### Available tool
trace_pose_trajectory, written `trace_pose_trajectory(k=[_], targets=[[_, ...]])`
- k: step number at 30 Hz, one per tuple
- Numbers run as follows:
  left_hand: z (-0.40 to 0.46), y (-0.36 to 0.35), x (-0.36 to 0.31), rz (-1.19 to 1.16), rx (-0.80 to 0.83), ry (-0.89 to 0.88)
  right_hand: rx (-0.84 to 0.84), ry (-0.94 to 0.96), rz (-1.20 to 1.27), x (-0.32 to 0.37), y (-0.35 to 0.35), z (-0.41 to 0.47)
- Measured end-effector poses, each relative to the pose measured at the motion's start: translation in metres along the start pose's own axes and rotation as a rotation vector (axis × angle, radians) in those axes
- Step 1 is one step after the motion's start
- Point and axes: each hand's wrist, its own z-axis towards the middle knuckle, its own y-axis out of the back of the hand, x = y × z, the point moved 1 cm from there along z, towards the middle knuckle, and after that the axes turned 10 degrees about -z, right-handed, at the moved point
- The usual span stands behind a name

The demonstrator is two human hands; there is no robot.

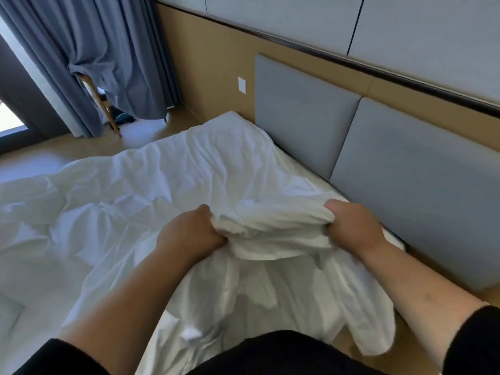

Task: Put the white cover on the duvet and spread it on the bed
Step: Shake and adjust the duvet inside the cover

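A white duvet in its white cover (167,182) lies rumpled across the bed (311,169), its far corner reaching toward the headboard. Both my hands hold a bunched-up fold of the white cover near the bed's near corner. My left hand (193,232) grips the left end of the bunch in a fist. My right hand (351,223) grips the right end, fingers curled into the cloth. Below the bunch, loose white fabric (284,299) hangs down toward my body. I cannot tell cover from duvet inside the bunch.
A grey padded headboard (378,158) runs along the right side against a tan wall with a white switch (242,85). Blue-grey curtains (94,50) hang at the back left, over a wooden frame (102,104). Tan floor (40,155) lies beyond the bed.
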Motion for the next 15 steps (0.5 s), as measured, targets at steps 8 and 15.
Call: trace_pose_trajectory(k=[8, 15], targets=[[-0.005, -0.064, -0.107, 0.172, -0.279, -0.885, 0.334, 0.181, 0.057, -0.014, 0.104, 0.026], [0.044, -0.096, -0.183, -0.076, -0.017, -0.514, 0.497, 0.106, 0.719, -0.076, 0.076, 0.055]])
